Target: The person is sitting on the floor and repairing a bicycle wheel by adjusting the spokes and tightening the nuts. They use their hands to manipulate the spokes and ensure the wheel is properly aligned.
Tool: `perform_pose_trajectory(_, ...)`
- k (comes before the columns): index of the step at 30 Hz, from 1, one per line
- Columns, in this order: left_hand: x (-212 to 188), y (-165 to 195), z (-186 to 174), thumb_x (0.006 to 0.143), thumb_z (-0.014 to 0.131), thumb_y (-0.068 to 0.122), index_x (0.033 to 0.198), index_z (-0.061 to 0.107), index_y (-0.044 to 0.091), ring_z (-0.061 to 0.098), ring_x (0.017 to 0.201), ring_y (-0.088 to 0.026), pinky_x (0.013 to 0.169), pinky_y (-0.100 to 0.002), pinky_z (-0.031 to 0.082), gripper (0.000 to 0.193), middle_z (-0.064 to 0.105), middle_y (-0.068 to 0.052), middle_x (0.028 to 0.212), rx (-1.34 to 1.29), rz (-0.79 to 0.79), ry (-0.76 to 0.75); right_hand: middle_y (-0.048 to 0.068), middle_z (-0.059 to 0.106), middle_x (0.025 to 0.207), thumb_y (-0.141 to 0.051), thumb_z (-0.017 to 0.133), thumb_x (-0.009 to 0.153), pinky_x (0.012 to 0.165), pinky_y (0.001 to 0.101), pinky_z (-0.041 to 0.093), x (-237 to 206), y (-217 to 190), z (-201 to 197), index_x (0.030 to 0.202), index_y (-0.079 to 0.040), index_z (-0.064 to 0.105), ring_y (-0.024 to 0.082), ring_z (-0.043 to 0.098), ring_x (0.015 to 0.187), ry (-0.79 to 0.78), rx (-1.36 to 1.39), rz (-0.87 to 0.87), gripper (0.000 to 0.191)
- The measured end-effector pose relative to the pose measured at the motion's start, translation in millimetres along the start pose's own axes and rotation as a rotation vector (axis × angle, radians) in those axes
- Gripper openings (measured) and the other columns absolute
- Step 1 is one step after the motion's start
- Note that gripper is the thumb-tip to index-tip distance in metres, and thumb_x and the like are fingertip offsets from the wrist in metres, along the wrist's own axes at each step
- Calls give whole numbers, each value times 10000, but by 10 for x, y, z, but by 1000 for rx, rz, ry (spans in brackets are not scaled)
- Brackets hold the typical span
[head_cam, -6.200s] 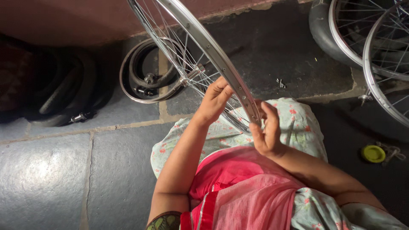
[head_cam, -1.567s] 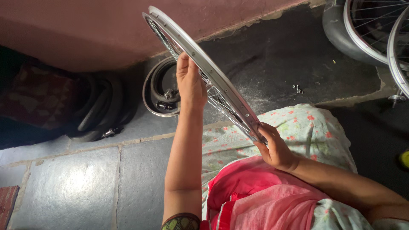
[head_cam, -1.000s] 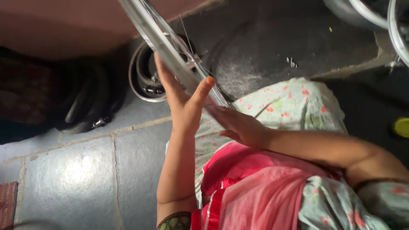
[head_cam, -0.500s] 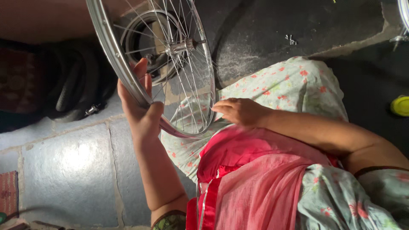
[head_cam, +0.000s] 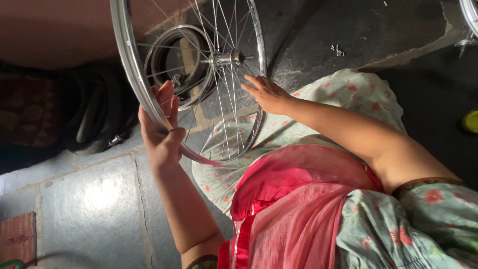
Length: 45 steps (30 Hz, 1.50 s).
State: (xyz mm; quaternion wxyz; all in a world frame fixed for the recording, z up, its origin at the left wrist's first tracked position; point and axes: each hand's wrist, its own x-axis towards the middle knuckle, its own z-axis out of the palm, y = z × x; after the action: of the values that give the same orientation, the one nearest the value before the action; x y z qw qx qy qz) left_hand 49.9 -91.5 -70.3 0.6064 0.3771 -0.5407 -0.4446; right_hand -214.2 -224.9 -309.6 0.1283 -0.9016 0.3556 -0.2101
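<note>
From the head camera, you are looking down at your own lap, where a bicycle wheel (head_cam: pixel 189 79) is standing tilted, its lower rim resting against your knee in the flowered cloth (head_cam: pixel 318 114). Your left hand (head_cam: pixel 162 132) is wrapping around the left side of the shiny metal rim, thumb on the near side and fingers curling over the far side, gripping it firmly. Your right hand (head_cam: pixel 266 93) is lying flat and spread, fingers stretched out, with the fingertips touching the right side of the rim just below the level of the hub (head_cam: pixel 228 59). The hub is sitting in the middle of the thin spokes, its axle poking out towards the right.

Behind the wheel, on the floor near the top edge of the view, a second, smaller rim (head_cam: pixel 167 62) is showing through the spokes. To the left of it, a heap of black tyres (head_cam: pixel 94 112) is lying on the stone floor (head_cam: pixel 94 204). A small metal fitting (head_cam: pixel 337 50) is lying on the dark patch of floor towards the top right, well apart from your hands. At the right edge, a yellow-green round thing (head_cam: pixel 470 121) is only partly showing, and another wheel (head_cam: pixel 468 17) is peeking in at the top right corner. A pink scarf (head_cam: pixel 298 204) is hanging across your front.
</note>
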Motion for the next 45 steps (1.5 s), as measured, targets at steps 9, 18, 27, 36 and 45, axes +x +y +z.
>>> perform_pose_trajectory(9,847,60,-241,692,531,-105,1584,385,79,448,1595,-299,1329,-463,390,922,563,-145,1576,114,-76,-93,98,454,1500,120,567,893,1196,402,439,231,95,137,1420,-65,569,331,476,1389,182,235,284,558)
perform_pose_trajectory(18,1217,115,-145,720,579,-73,1591,358,122,443,1566,-295,1254,-493,427,919,558,-133,1559,176,-130,-195,199,353,1545,147,597,783,1147,463,366,509,224,-51,1547,54,394,393,416,1355,196,58,143,796)
perform_pose_trajectory(27,1428,56,-28,709,552,-92,1522,438,116,442,1574,-278,1243,-506,442,847,576,-126,1524,61,-158,-240,118,649,1099,-16,706,932,1055,420,510,187,-357,-163,1286,-66,605,293,633,1088,381,95,-242,372)
perform_pose_trajectory(36,932,21,215,674,566,-111,1437,483,137,524,1456,-241,1252,-537,410,806,622,-77,1392,153,-103,-101,122,642,980,71,585,952,754,432,547,1177,-487,-1280,1436,-87,517,324,666,863,494,163,-296,514)
perform_pose_trajectory(45,507,-39,196,716,584,-137,1403,513,121,570,1386,-230,1288,-543,373,737,629,-60,1346,96,-69,-31,117,639,954,30,587,1001,656,390,569,1091,-911,-1229,1419,-116,500,280,682,844,575,8,-225,451)
